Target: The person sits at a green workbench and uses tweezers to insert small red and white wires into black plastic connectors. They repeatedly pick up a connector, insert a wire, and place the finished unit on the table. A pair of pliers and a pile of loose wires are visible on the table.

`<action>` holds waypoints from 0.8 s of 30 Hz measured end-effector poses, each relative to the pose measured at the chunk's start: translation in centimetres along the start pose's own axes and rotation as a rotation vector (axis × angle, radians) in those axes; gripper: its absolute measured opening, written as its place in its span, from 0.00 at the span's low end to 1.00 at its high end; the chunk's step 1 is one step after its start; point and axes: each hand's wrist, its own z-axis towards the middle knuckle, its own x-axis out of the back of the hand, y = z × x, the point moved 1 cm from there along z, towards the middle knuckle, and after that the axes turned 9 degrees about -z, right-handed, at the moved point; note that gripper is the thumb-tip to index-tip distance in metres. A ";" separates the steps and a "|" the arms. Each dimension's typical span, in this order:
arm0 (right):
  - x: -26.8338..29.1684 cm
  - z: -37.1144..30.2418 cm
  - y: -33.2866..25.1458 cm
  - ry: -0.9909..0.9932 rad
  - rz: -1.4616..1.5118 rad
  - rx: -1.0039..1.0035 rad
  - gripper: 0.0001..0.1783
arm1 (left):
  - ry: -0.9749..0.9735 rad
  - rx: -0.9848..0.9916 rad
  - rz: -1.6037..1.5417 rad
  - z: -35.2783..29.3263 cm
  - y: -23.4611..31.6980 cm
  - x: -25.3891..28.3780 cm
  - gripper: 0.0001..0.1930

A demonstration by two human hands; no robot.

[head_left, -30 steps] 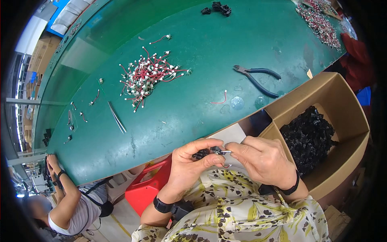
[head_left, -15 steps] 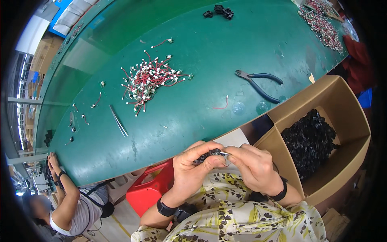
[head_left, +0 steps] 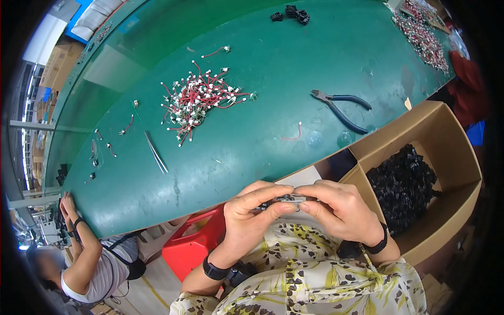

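Just in front of my body, past the table's near edge, both hands are close together at work on a small piece. My left hand (head_left: 253, 207) is closed, its thumb and fingers pinching a small black part (head_left: 268, 203) that they mostly cover. From the other side, my right hand (head_left: 338, 206) grips a thin silvery piece (head_left: 295, 199) between thumb and forefinger. That piece meets the black part; its full shape is hidden by my fingers. Tweezers (head_left: 156, 152) and blue-handled cutting pliers (head_left: 341, 109) lie on the green table (head_left: 247, 152), away from both hands.
A heap of red-wired white connectors (head_left: 197, 102) lies mid-table, and a larger pile (head_left: 420, 44) sits far right. Black parts (head_left: 291, 14) rest at the back. An open carton (head_left: 457, 184) of black pieces stands at my right. A red stool (head_left: 191, 244) and another person (head_left: 92, 257) are left.
My right hand's fingers have shifted from a fingertip pinch to lying more along the silvery piece, which shows wider now. The left hand stays almost in place, still holding the black part.
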 end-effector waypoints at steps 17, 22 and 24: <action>-1.5 0.8 0.5 0.064 -0.086 -0.056 0.09 | 0.077 -0.036 0.137 0.4 -0.6 -0.4 0.14; -1.1 1.6 0.7 0.030 0.029 -0.018 0.11 | 0.140 0.068 0.000 0.0 -0.3 -0.2 0.19; -0.8 1.8 -0.1 -0.019 0.063 -0.068 0.11 | 0.176 0.121 -0.090 -0.2 0.4 0.2 0.18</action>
